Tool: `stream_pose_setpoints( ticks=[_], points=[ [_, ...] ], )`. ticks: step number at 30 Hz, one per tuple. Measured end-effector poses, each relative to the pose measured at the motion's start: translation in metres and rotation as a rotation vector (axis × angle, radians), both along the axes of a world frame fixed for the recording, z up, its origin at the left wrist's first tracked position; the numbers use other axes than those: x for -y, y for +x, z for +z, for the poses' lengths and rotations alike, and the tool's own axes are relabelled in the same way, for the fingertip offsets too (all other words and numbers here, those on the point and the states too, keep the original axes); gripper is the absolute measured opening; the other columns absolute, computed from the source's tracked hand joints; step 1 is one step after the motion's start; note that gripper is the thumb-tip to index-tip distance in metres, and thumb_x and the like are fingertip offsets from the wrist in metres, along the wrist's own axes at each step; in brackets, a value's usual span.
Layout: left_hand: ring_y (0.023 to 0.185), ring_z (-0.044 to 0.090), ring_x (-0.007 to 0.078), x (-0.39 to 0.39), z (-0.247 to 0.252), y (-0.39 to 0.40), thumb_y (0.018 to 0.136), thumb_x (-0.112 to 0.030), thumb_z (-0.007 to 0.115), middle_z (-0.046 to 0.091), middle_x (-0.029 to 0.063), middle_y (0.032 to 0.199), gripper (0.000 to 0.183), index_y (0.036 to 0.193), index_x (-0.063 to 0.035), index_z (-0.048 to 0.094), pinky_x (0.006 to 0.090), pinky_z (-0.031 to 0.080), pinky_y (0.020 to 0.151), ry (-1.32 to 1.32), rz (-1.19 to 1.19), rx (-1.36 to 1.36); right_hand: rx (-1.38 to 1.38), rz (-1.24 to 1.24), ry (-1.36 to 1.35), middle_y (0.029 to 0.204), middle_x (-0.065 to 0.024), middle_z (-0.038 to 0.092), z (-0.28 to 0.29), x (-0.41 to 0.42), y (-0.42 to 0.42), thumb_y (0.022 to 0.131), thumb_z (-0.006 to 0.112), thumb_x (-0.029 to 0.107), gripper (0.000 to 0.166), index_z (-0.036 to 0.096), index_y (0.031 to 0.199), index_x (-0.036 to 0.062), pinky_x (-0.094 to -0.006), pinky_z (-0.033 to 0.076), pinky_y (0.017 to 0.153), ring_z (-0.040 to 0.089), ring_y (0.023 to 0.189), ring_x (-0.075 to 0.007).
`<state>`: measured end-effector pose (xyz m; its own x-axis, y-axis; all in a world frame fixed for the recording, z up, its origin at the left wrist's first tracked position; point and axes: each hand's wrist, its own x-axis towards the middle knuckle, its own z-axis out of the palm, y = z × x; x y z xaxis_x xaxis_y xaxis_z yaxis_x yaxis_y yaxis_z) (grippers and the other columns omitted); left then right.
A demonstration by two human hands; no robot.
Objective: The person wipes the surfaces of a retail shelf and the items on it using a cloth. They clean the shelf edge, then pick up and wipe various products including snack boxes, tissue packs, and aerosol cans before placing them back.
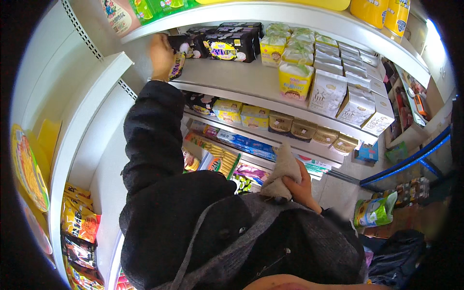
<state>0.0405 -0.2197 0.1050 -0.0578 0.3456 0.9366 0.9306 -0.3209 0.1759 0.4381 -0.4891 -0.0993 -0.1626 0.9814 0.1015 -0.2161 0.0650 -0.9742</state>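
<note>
At the left end of the upper white shelf [224,72], my left hand [161,58] grips a tilted black package [177,67] with purple and yellow print. Its fingertips are partly hidden behind the package. Similar black packs [232,47] of what look like sanitary pads stand just to the right in a row. Lower down, close to my chest, my right hand [301,185] is closed around a bunched beige cloth [282,172].
Yellow packs [295,81] and white tissue-like packs [328,90] fill the shelf's right half. Boxed goods [246,143] line the lower tiers. Another white shelf edge [90,105] runs along the left. A green-and-white bag [375,212] stands at lower right.
</note>
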Motion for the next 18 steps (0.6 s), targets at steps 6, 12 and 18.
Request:
stream_pose_setpoints(
  ticks=[6, 12, 18],
  points=[
    [0.091, 0.050, 0.0356, -0.018, -0.019, 0.040, 0.078, -0.017, 0.056, 0.054, 0.0160, 0.093, 0.023, 0.095, -0.0028, 0.051, 0.0416, 0.040, 0.077, -0.394, -0.214, -0.515, -0.102, 0.009, -0.030, 0.113, -0.0075, 0.051, -0.002, -0.001, -0.003, 0.074, 0.063, 0.009, 0.058, 0.038, 0.126, 0.0029, -0.0297, 0.039, 0.087, 0.049, 0.102, -0.0170],
    [0.116, 0.039, 0.0283, -0.004, -0.037, 0.024, 0.069, -0.037, 0.066, 0.048, 0.0110, 0.119, 0.059, 0.118, -0.0117, 0.044, 0.0448, 0.026, 0.097, -0.352, -0.048, -0.493, -0.045, -0.054, -0.061, 0.113, -0.0076, 0.051, -0.006, -0.001, 0.001, 0.073, 0.064, 0.009, 0.059, 0.039, 0.125, 0.0029, -0.0306, 0.039, 0.088, 0.049, 0.102, -0.0171],
    [0.124, 0.029, 0.0348, -0.008, -0.028, 0.014, 0.060, -0.033, 0.075, 0.035, 0.0099, 0.134, 0.081, 0.130, -0.0276, 0.035, 0.0487, 0.020, 0.102, -0.685, 0.359, -0.333, 0.030, -0.132, -0.071, 0.113, -0.0077, 0.051, -0.009, -0.002, 0.001, 0.072, 0.062, 0.008, 0.057, 0.040, 0.124, 0.0030, -0.0306, 0.038, 0.088, 0.049, 0.103, -0.0172]
  ],
)
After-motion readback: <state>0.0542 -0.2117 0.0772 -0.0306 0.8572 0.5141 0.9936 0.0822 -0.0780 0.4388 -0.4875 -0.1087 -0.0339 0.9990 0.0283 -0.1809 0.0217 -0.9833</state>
